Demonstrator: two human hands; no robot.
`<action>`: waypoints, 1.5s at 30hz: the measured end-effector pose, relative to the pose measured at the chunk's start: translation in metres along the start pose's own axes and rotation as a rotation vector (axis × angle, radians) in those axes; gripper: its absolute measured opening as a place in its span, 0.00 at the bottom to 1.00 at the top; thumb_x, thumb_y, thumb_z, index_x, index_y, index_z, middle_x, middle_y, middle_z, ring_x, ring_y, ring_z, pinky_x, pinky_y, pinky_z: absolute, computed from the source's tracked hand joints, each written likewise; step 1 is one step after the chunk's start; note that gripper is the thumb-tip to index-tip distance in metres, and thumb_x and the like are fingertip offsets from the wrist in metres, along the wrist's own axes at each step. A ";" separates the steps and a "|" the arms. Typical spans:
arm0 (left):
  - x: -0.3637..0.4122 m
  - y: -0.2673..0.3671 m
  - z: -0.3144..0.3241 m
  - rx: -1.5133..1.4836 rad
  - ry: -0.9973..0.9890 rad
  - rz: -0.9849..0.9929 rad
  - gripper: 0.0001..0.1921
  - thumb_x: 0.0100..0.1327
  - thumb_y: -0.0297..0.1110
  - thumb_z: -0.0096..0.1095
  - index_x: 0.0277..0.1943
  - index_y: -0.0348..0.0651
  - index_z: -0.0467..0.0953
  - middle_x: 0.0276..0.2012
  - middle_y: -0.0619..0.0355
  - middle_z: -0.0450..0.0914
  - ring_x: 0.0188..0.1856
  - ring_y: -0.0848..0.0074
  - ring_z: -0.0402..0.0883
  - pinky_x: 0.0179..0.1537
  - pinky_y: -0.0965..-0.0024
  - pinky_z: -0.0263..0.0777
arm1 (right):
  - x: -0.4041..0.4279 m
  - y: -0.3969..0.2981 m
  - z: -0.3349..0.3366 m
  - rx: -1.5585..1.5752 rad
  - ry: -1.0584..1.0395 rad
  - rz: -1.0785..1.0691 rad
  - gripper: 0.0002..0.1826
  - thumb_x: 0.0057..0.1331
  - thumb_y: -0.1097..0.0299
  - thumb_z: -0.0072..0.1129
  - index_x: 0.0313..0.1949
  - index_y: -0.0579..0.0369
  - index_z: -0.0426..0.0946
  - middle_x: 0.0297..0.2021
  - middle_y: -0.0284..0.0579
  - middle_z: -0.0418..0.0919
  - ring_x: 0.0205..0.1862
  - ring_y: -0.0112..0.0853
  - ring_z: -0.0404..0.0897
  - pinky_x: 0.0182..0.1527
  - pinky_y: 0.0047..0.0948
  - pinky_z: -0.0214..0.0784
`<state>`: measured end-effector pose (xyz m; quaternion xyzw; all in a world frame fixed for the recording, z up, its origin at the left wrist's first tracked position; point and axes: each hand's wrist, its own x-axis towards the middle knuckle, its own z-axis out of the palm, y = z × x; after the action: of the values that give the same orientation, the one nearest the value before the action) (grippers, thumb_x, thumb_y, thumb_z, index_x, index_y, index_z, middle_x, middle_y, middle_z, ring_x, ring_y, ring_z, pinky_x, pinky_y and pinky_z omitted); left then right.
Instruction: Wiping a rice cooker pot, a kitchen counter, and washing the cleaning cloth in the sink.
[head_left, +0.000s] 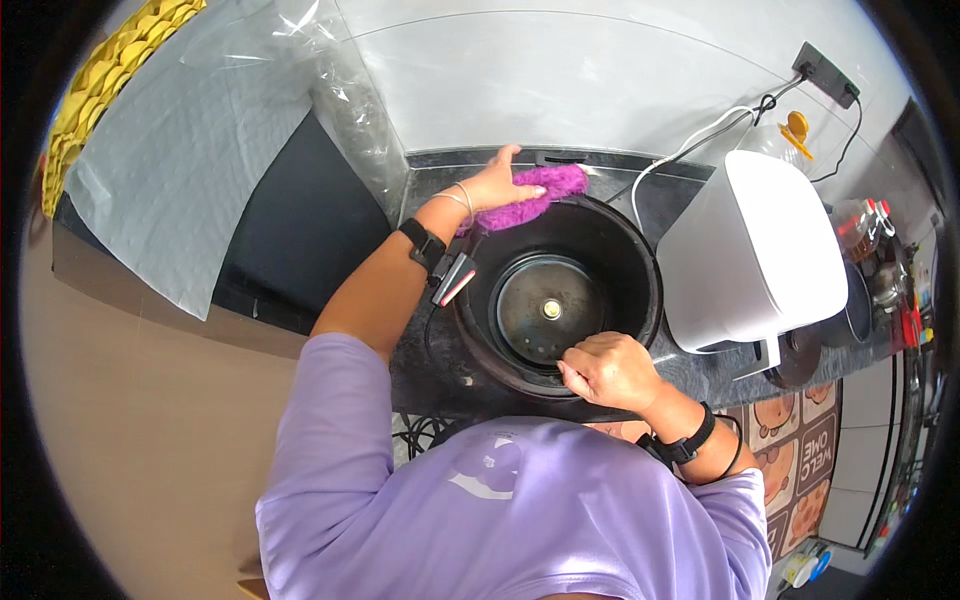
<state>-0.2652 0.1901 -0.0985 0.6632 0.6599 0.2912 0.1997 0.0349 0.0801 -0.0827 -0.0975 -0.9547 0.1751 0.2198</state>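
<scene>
Before me stands a round black cooker body (630, 262), its top open. On its floor inside lies a round metal plate (517, 300) with a small brass-coloured centre (552, 309). My left hand (495, 184) is at the far rim, holding a fluffy purple cleaning cloth (517, 216) with the thumb across it. Part of the cloth hangs over the rim at the back left. My right hand (611, 367) is curled over the near right rim in a fist-like grip; its fingertips are hidden from view.
A white plastic appliance (750, 247) with a handle stands close on the right. Behind it are cables (697, 146), a wall socket (825, 75) and a clear bottle (776, 146). Grey sheeting (180, 165) covers part of a dark panel (300, 225) at the left.
</scene>
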 end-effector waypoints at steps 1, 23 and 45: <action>0.006 0.001 -0.003 -0.024 -0.129 -0.093 0.40 0.57 0.56 0.62 0.66 0.41 0.57 0.60 0.42 0.66 0.64 0.59 0.64 0.64 0.65 0.57 | 0.000 0.001 0.000 -0.002 0.001 0.005 0.11 0.59 0.65 0.56 0.21 0.54 0.72 0.17 0.41 0.74 0.22 0.38 0.76 0.27 0.37 0.70; -0.028 -0.015 -0.043 -0.429 -0.442 -0.260 0.21 0.52 0.23 0.54 0.51 0.35 0.66 0.36 0.58 0.73 0.34 0.80 0.74 0.35 0.76 0.72 | -0.006 0.000 0.004 -0.104 0.101 0.120 0.14 0.61 0.64 0.54 0.19 0.52 0.68 0.14 0.43 0.71 0.19 0.41 0.74 0.25 0.38 0.68; -0.012 -0.007 -0.006 -0.223 0.044 0.151 0.19 0.61 0.38 0.63 0.51 0.39 0.71 0.46 0.55 0.77 0.50 0.70 0.76 0.53 0.67 0.69 | -0.004 0.001 0.004 -0.084 0.095 0.129 0.12 0.58 0.65 0.56 0.19 0.52 0.68 0.14 0.43 0.71 0.18 0.40 0.74 0.24 0.38 0.68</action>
<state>-0.2735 0.1779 -0.1003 0.6783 0.5757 0.3914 0.2351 0.0371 0.0790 -0.0880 -0.1762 -0.9415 0.1437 0.2488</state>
